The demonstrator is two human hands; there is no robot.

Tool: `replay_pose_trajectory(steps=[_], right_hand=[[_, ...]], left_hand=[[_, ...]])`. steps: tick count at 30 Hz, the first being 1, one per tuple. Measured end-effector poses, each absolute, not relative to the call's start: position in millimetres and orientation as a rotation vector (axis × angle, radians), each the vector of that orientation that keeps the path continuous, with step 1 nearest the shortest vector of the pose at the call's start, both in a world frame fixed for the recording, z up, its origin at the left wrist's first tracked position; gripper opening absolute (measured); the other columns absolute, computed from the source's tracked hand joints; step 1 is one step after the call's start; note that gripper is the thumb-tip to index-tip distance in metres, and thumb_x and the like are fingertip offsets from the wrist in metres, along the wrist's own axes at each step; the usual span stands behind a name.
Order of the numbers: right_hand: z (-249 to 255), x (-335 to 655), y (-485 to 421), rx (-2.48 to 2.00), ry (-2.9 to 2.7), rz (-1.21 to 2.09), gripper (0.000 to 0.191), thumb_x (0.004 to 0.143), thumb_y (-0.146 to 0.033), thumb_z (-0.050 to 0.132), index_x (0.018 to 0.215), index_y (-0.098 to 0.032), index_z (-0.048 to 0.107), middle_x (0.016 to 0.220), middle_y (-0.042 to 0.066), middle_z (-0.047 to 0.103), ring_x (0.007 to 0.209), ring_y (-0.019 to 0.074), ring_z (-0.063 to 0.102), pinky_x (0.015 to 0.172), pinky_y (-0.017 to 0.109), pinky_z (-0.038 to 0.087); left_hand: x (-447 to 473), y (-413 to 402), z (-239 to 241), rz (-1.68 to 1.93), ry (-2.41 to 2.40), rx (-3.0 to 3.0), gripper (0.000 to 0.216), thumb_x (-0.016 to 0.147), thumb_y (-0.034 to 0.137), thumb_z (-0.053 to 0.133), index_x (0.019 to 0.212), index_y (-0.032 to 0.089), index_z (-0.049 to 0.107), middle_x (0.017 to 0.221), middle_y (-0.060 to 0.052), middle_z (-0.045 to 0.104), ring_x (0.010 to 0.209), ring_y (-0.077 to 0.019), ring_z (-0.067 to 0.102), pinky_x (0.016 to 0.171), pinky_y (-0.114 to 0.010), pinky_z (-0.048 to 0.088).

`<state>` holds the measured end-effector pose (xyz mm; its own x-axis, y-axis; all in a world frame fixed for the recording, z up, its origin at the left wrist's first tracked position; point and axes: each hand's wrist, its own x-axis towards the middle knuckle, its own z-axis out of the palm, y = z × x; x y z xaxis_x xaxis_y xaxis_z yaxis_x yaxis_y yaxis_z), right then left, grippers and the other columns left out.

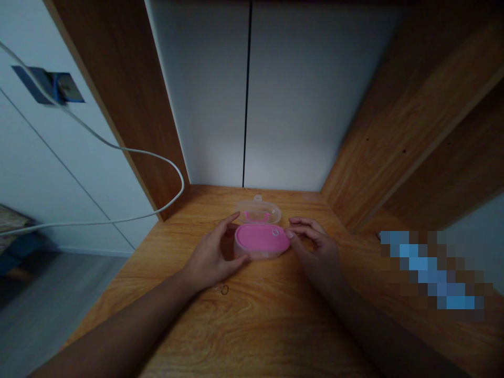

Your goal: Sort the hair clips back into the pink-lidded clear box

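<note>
A small oval plastic case [260,240] with a pink inside lies on the wooden desk [252,315]. Its clear lid [258,211] stands open behind it. My left hand [214,256] cups the case's left side, thumb and fingers curved round it. My right hand [315,247] rests at the case's right end, its fingertips pinched at a small clear thing [275,231] on the pink surface. I cannot make out what that thing is.
A white back panel [244,94] and brown wooden side walls [126,100] close in the desk. A white cable [118,149] hangs from a wall socket [49,86] on the left. A small dark ring [224,289] lies on the desk near my left wrist.
</note>
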<state>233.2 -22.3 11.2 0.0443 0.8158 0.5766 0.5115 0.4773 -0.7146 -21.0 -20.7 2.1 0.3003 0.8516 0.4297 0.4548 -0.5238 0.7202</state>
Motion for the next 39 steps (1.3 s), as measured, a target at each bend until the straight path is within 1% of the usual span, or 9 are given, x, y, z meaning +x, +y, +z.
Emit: replay_pose_trajectory(steps=[7, 10, 16, 21, 25, 27, 30, 33, 39], right_hand=[[21.4, 229.8, -33.5, -0.995, -1.811, 0.242, 0.01, 0.089, -0.023, 0.064, 0.085, -0.024, 0.073, 0.091, 0.006, 0.068, 0.086, 0.0208, 0.065, 0.077, 0.036, 0.053], [22.3, 228.5, -36.3, -0.904, -1.91, 0.257, 0.009, 0.088, -0.018, 0.064, 0.089, -0.024, 0.072, 0.09, 0.005, 0.068, 0.085, 0.0205, 0.065, 0.074, 0.036, 0.053], [21.3, 229.5, -36.4, -0.87, -1.931, 0.261, 0.01, 0.088, -0.016, 0.064, 0.09, -0.024, 0.071, 0.089, 0.005, 0.068, 0.083, 0.0197, 0.064, 0.072, 0.035, 0.053], [23.8, 228.3, -37.7, -0.845, -1.945, 0.26, 0.012, 0.088, -0.016, 0.063, 0.09, -0.025, 0.07, 0.087, 0.004, 0.069, 0.081, 0.02, 0.064, 0.071, 0.037, 0.053], [26.2, 227.4, -40.1, -0.791, -1.997, 0.259, 0.013, 0.087, -0.014, 0.063, 0.089, -0.025, 0.07, 0.085, 0.004, 0.071, 0.08, 0.0196, 0.065, 0.071, 0.036, 0.053], [27.1, 227.0, -41.3, -0.762, -2.021, 0.262, 0.013, 0.087, -0.014, 0.063, 0.089, -0.025, 0.069, 0.085, 0.003, 0.071, 0.079, 0.0194, 0.066, 0.07, 0.036, 0.053], [28.0, 225.9, -42.3, -0.741, -2.036, 0.265, 0.013, 0.087, -0.014, 0.062, 0.089, -0.025, 0.069, 0.084, 0.003, 0.072, 0.078, 0.0194, 0.066, 0.07, 0.036, 0.053], [28.5, 225.0, -42.1, -0.739, -2.037, 0.263, 0.013, 0.086, -0.014, 0.063, 0.089, -0.025, 0.069, 0.084, 0.004, 0.072, 0.078, 0.0193, 0.066, 0.07, 0.036, 0.054], [29.0, 225.0, -42.2, -0.743, -2.041, 0.261, 0.013, 0.087, -0.015, 0.062, 0.088, -0.025, 0.07, 0.083, 0.004, 0.072, 0.077, 0.0189, 0.066, 0.069, 0.035, 0.054]], left_hand=[[-28.9, -6.8, -4.5, 1.109, 1.165, 1.955, 0.086, 0.078, 0.026, 0.075, 0.15, 0.021, 0.028, 0.122, -0.012, 0.065, 0.11, -0.026, 0.065, 0.1, -0.049, 0.05], [-29.0, -5.7, -6.7, 1.096, 1.122, 1.945, 0.083, 0.08, 0.025, 0.072, 0.149, 0.022, 0.027, 0.126, -0.013, 0.063, 0.113, -0.0257, 0.064, 0.101, -0.049, 0.049], [-46.2, -6.6, 10.5, 1.07, 1.195, 2.236, 0.076, 0.078, 0.036, 0.073, 0.14, 0.019, 0.032, 0.131, -0.015, 0.049, 0.117, -0.0294, 0.053, 0.101, -0.049, 0.045], [-70.0, -7.2, 37.6, 0.949, 1.216, 2.38, 0.041, 0.077, 0.03, 0.067, 0.11, 0.019, 0.046, 0.108, -0.007, 0.053, 0.097, -0.0226, 0.052, 0.086, -0.036, 0.047], [-76.4, -11.7, 48.2, 0.372, 1.062, 2.34, 0.019, 0.076, 0.032, 0.07, 0.084, 0.018, 0.059, 0.082, 0.0, 0.062, 0.074, -0.0162, 0.055, 0.067, -0.028, 0.043], [-77.7, -13.8, 48.1, 0.149, 1.028, 2.243, 0.018, 0.075, 0.033, 0.073, 0.083, 0.018, 0.067, 0.078, 0.0, 0.066, 0.07, -0.0155, 0.058, 0.063, -0.026, 0.041], [-82.7, -14.6, 46.0, 0.016, 1.057, 2.126, 0.026, 0.067, 0.033, 0.08, 0.089, 0.021, 0.075, 0.083, 0.0, 0.071, 0.073, -0.0169, 0.062, 0.061, -0.024, 0.041], [-92.0, -12.0, 44.1, -0.031, 1.15, 2.075, 0.038, 0.056, 0.035, 0.087, 0.09, 0.023, 0.076, 0.083, 0.001, 0.074, 0.074, -0.0181, 0.064, 0.062, -0.024, 0.042], [-100.8, -3.4, 37.3, -0.017, 1.172, 1.968, 0.029, 0.057, 0.037, 0.087, 0.072, 0.019, 0.07, 0.066, 0.004, 0.07, 0.06, -0.0143, 0.061, 0.053, -0.021, 0.039]])
